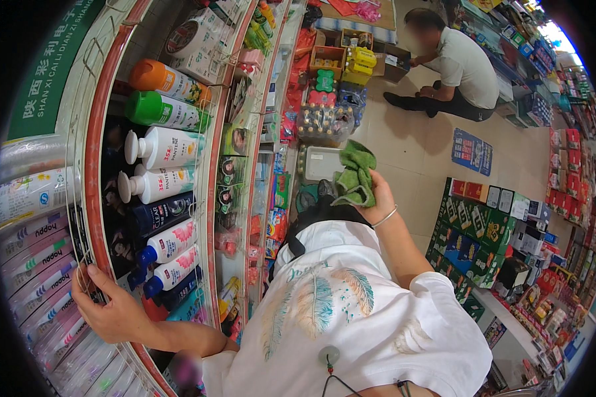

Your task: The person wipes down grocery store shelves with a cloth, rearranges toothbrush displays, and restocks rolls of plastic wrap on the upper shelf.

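Observation:
My right hand (381, 199), with a bangle at the wrist, holds a bunched green cloth (357, 176) in front of my body. At the lower left, my left hand (104, 303) reaches to the wire guard (83, 268) along the shelf's red-edged front; its fingers are at the wire, and whether they grip it cannot be told. Packaged toothbrushes (42, 288) lie just beyond that hand. On the shelf beside it are white bottles with blue caps (176, 272), white pump bottles (171, 149), a dark bottle (166, 213), and green (166, 110) and orange (169, 82) spray cans.
A person in a white shirt (467, 67) crouches on the tiled floor by an open carton (393, 62). Packs of bottled drinks (328, 116) and a white tray (323, 164) stand along the shelf's foot. Stacked green cartons (477, 223) are to the right.

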Demonstrator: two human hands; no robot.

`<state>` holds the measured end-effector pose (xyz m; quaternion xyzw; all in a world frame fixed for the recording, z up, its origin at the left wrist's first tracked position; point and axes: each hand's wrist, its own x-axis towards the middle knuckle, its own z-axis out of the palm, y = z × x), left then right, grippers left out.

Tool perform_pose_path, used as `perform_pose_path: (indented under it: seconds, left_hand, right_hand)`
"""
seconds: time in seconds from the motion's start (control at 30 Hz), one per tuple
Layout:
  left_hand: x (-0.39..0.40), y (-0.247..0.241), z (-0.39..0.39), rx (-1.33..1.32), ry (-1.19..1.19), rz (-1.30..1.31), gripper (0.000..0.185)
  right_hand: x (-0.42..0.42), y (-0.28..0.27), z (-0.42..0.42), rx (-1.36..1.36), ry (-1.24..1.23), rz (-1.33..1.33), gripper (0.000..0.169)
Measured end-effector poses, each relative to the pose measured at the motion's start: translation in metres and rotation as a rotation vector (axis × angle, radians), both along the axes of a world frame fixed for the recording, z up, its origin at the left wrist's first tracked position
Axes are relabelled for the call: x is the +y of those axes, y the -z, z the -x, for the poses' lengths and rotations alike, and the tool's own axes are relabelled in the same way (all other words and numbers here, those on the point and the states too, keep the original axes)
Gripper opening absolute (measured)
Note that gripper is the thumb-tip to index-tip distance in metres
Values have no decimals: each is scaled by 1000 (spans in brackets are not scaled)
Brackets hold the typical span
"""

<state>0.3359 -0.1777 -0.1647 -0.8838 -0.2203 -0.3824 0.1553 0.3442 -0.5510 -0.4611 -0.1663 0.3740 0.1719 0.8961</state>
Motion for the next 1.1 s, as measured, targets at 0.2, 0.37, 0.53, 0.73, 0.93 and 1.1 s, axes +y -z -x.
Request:
perform_pose_path:
  seconds: [0.2, 0.37, 0.53, 0.73, 0.93, 1.1]
  left_hand:
    - [0, -1, 0, 14, -4, 5, 33]
    - [-2, -2, -2, 17, 14, 11, 27]
    - [-1, -3, -1, 27, 7, 47, 27]
    - [-2, 0, -1, 18, -8, 72, 30]
    - [1, 1, -1, 23, -61, 63, 31]
    - [4, 3, -1, 8, -61, 67, 33]
  right_hand:
    - [-10, -3, -6, -3, 44, 43, 35]
    - [-2, -7, -10, 8, 15, 24, 35]
    - [5, 4, -8, -18, -5, -25, 35]
    - [-11, 17, -5, 49, 125, 46, 35]
    - [-54, 29, -3, 122, 275, 197, 37]
    - [-70, 24, -6, 107, 375, 214, 37]
